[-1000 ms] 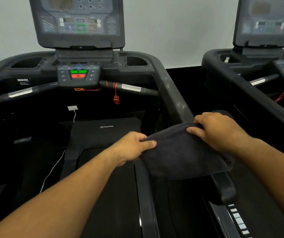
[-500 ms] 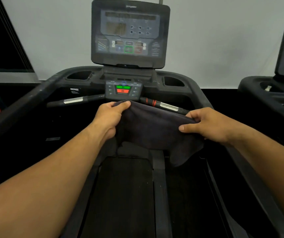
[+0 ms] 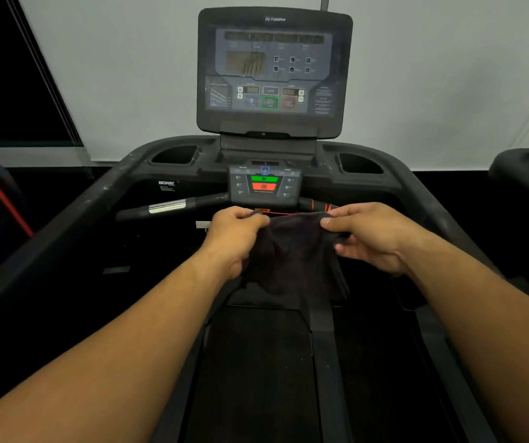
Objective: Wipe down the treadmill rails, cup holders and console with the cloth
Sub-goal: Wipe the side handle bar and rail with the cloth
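Treadmill belt (image 3: 256, 372) lying dark nearest, under both forearms. Left hand (image 3: 234, 241) and right hand (image 3: 375, 238) each pinching top edge of dark cloth (image 3: 292, 251). Cloth bunching between them, hanging above belt, blocking part of red-marked handlebar (image 3: 319, 206). Button panel (image 3: 264, 185) sitting just beyond cloth. Left cup holder (image 3: 173, 155) and right cup holder (image 3: 360, 163) flanking further back. Console (image 3: 274, 71) standing upright, screen dim, against pale wall (image 3: 128, 75).
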Action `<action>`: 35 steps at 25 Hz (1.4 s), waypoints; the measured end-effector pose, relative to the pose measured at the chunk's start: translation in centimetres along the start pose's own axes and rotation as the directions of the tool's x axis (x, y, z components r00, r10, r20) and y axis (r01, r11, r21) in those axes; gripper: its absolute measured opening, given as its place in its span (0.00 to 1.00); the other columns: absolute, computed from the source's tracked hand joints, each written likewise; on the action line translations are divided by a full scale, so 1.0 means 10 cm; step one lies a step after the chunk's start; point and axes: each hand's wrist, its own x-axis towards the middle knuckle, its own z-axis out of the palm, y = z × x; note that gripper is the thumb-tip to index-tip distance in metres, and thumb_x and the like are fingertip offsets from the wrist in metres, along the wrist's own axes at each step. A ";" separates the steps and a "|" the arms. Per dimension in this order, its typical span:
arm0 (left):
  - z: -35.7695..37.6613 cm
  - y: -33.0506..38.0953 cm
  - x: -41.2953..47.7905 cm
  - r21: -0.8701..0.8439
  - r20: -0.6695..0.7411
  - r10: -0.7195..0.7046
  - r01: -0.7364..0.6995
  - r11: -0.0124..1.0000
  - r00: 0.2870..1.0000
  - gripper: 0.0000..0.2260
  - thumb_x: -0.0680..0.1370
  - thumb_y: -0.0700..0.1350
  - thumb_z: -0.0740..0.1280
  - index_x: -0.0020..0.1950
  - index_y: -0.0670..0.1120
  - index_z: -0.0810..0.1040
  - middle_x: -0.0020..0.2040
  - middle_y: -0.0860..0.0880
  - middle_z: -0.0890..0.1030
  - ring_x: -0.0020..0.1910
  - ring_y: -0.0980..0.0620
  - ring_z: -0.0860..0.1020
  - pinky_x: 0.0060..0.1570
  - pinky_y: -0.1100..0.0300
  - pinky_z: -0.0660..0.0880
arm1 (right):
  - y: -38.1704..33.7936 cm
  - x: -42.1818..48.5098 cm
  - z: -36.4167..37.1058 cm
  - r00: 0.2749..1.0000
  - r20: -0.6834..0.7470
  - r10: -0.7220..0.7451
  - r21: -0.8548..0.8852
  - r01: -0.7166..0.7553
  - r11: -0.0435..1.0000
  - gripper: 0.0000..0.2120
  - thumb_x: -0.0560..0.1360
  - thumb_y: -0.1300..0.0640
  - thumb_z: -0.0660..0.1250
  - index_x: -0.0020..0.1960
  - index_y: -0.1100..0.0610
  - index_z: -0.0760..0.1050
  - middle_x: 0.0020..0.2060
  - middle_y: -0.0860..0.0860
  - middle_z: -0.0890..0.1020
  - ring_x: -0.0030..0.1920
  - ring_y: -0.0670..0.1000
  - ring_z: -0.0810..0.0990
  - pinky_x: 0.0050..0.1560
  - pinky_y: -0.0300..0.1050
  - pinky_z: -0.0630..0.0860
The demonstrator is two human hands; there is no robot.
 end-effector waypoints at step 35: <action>0.37 0.37 -0.03 0.474 0.412 0.280 -0.467 0.746 0.867 0.06 0.78 0.41 0.67 0.48 0.51 0.82 0.44 0.50 0.85 0.45 0.51 0.83 0.51 0.51 0.80 | -0.08 0.50 -0.36 0.909 0.341 -0.241 -0.495 0.392 0.776 0.21 0.69 0.65 0.72 0.60 0.50 0.77 0.55 0.49 0.82 0.53 0.49 0.80 0.57 0.50 0.78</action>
